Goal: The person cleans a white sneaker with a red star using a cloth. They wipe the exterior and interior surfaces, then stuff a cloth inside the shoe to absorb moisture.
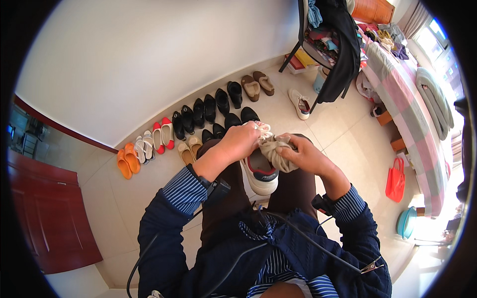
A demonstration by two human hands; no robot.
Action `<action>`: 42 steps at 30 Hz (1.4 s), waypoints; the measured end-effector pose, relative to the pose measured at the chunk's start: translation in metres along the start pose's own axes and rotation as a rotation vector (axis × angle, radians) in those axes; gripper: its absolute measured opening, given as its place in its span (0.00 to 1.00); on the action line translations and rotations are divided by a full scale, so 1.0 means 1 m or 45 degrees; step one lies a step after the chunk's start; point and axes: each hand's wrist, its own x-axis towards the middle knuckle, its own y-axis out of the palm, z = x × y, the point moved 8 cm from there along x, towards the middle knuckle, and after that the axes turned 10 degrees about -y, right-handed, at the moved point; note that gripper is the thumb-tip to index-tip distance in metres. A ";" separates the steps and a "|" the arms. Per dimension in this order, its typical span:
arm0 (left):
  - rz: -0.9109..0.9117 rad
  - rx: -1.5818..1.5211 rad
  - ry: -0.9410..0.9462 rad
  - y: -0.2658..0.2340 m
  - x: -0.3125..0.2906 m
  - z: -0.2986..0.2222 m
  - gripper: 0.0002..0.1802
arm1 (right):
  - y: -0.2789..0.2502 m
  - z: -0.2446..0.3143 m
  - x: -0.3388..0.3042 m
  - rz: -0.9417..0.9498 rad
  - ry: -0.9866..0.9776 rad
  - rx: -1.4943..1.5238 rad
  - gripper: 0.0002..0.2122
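Note:
A white sneaker [262,186] with a dark red lining and a navy heel patch is held above my lap, its heel toward me. My left hand [239,143] is closed on its front part near the white laces [264,130]; the fingertips are partly hidden. Bunched in my right hand [304,155] is a beige cloth [278,153], pressed against the sneaker's right side by the opening. Another white sneaker [299,104] stands alone on the floor, ahead and to the right.
Along the wall are black shoes [209,107], brown slippers [251,88], red-and-white flats [163,135], sandals [145,146], orange clogs [128,160] and beige flats [187,152]. A clothes-laden chair [334,57], bed [412,99], red bag [395,181] and teal basin [406,222] are rightward.

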 end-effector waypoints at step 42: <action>-1.069 -0.358 0.361 -0.159 -0.031 -0.042 0.06 | 0.004 -0.007 0.042 -0.719 -0.450 -0.011 0.08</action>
